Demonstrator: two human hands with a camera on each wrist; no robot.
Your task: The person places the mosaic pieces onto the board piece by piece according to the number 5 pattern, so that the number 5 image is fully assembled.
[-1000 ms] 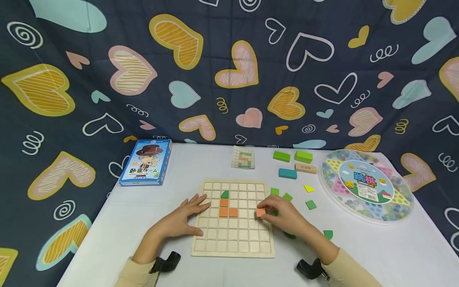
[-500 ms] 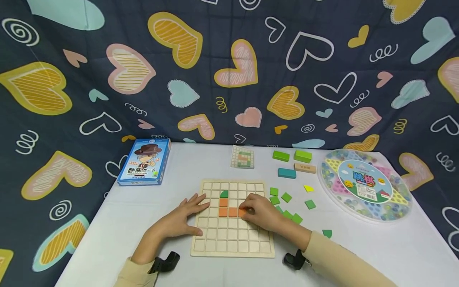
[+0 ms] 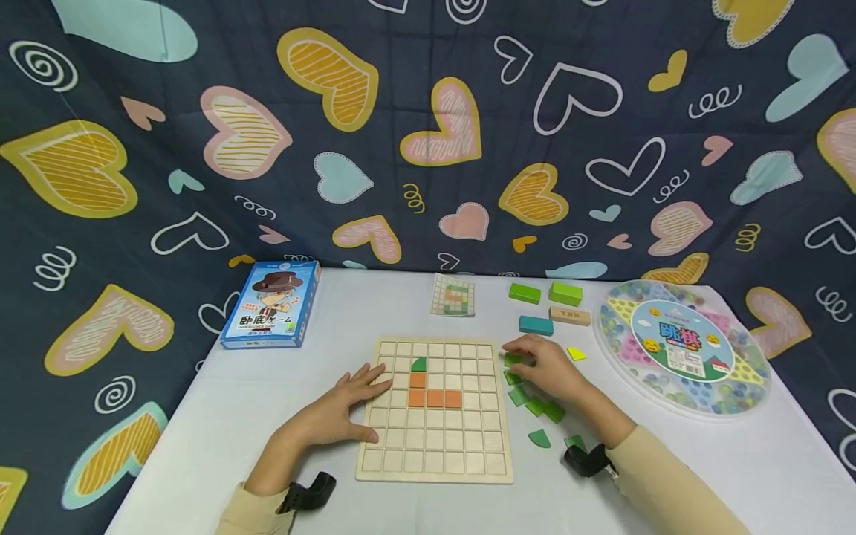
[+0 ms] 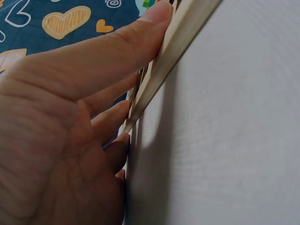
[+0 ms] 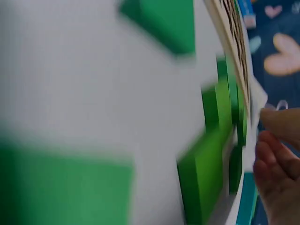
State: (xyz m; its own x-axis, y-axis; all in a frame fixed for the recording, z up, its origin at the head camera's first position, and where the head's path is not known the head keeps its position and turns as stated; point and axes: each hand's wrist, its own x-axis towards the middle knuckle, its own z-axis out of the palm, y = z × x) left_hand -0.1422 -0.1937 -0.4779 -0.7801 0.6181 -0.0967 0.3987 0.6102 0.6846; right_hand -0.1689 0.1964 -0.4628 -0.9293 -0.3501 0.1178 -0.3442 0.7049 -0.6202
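Note:
A pale wooden grid board (image 3: 406,461) lies in front of me. On it sit a green quarter-round tile (image 3: 418,365) and orange square tiles: one orange tile (image 3: 435,399) lies in a row of three, with another above the row's left end. My left hand (image 3: 334,409) rests at the board's left edge, fingers spread and thumb on the rim; the left wrist view shows the fingertips along this edge. Right of the board, my right hand (image 3: 551,371) is over the green tiles, thumb and index finger apart around a green square tile (image 3: 513,359).
More green tiles (image 3: 553,411) lie near the right hand, with a quarter-round one (image 3: 539,438) closer to me. Behind are a pattern card (image 3: 453,295), a teal block (image 3: 536,325) and green blocks (image 3: 524,293). A blue game box (image 3: 270,305) stands left, a round marble game (image 3: 682,349) right.
My right hand set an orange tile at the right end of the orange row, let go and moved right to the green tiles. The left hand has stayed at the board's edge.

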